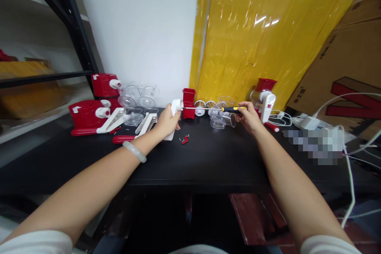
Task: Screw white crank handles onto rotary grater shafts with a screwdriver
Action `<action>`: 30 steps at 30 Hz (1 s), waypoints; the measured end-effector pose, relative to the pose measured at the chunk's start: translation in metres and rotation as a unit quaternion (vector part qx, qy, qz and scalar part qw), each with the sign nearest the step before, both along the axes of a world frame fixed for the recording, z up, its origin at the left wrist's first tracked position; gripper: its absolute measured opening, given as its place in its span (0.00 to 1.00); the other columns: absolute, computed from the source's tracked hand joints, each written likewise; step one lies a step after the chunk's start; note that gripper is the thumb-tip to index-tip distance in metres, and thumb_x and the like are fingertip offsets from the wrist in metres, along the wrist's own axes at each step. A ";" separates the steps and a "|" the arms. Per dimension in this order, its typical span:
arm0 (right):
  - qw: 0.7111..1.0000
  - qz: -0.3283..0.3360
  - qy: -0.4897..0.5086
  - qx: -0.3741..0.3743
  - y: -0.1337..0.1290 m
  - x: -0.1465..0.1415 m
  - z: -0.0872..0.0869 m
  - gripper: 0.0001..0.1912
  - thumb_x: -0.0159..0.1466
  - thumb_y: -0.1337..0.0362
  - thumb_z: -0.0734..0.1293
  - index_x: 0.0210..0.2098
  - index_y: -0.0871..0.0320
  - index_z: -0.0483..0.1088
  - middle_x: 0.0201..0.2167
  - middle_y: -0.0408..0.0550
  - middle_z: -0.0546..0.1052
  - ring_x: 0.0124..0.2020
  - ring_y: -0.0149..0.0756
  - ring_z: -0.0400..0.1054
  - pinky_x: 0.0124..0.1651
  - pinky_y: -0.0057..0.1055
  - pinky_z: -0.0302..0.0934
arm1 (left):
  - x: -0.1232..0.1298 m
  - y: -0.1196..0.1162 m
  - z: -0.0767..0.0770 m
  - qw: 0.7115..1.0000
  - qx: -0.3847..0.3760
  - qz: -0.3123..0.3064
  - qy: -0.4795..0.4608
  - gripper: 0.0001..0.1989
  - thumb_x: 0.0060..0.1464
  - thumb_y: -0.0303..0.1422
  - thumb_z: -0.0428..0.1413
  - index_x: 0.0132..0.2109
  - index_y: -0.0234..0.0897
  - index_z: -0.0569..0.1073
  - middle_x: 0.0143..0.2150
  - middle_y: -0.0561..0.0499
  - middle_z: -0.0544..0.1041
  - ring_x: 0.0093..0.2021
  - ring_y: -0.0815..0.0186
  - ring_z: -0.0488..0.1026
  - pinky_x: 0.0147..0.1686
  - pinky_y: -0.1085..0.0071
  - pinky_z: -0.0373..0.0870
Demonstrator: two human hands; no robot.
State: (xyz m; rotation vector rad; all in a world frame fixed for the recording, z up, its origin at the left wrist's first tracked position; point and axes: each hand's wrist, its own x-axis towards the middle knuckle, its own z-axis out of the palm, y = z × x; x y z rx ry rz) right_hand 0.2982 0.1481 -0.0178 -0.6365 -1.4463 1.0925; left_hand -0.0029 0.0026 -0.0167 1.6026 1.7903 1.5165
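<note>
My left hand (167, 122) is closed around a white plastic part (176, 106) with a round end, held just above the table. My right hand (248, 116) grips the yellow and black handle of a screwdriver (232, 109). Its long shaft points left and the tip meets the round end of the white part; whether it sits on a screw is too small to tell. Small red pieces (185, 139) and tiny screws lie on the table below my left hand. A white crank handle with a red grip (121, 139) lies beside my left forearm.
Red housings (86, 117) and clear plastic parts (138, 95) stand at the back left. A red hopper (188, 103), grater drums (199, 108) and clear bodies (218, 120) line the wall. An assembled rotary grater (266, 101) stands right, near white cables (347, 170) and a cardboard box (342, 59).
</note>
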 end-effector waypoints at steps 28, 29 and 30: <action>0.999 0.001 0.037 0.034 -0.008 0.000 0.008 0.16 0.52 0.62 0.65 0.39 0.49 0.58 0.28 0.36 0.64 0.21 0.28 0.62 0.20 0.26 0.60 | 0.000 0.000 -0.003 0.999 -0.002 -0.014 0.030 0.06 0.58 0.34 0.50 0.42 0.39 0.61 0.29 0.56 0.72 0.18 0.71 0.70 0.21 0.73 0.68; 0.998 0.007 0.040 0.038 -0.009 0.001 0.008 0.16 0.51 0.62 0.65 0.39 0.49 0.58 0.29 0.36 0.65 0.22 0.28 0.62 0.21 0.26 0.60 | 0.000 0.000 -0.002 0.999 -0.001 -0.014 0.030 0.06 0.58 0.34 0.50 0.42 0.39 0.61 0.30 0.55 0.72 0.18 0.71 0.70 0.21 0.73 0.68; 0.998 0.010 0.044 0.040 -0.010 0.001 0.009 0.17 0.51 0.62 0.66 0.39 0.49 0.59 0.29 0.36 0.65 0.22 0.28 0.63 0.21 0.26 0.60 | 0.000 0.000 -0.003 0.999 0.001 -0.014 0.030 0.06 0.58 0.34 0.50 0.42 0.39 0.61 0.30 0.55 0.72 0.18 0.70 0.71 0.21 0.72 0.68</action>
